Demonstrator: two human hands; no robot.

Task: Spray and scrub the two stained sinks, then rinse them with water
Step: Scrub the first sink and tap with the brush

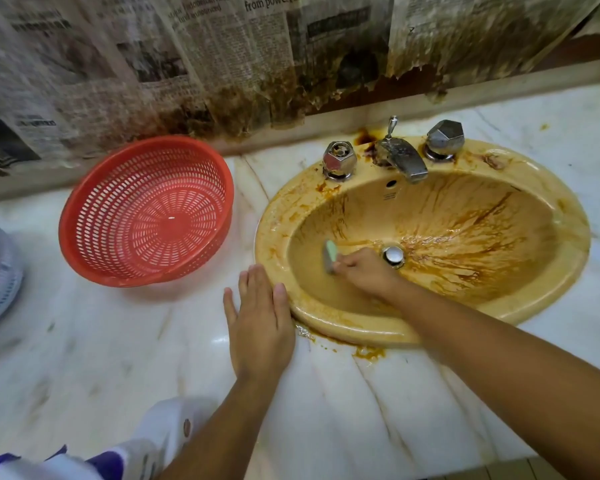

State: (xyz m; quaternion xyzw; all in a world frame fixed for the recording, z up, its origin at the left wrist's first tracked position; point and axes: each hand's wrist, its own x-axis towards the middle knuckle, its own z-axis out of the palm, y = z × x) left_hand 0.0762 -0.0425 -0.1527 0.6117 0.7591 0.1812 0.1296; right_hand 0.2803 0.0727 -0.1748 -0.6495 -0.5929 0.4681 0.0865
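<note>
The right hand (pixel 364 271) has its grip clamped on a green sponge (pixel 330 256) against the stained sink's (pixel 465 323) left inner wall; the left hand (pixel 258 327) lies flat, fingers apart, on the desk (pixel 118 341).

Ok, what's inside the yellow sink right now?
Inside the sink: the right hand holding a green sponge against the left wall, the chrome drain plug, and brown stain streaks mostly on the right. The basin under the hand and forearm is hidden.
</note>
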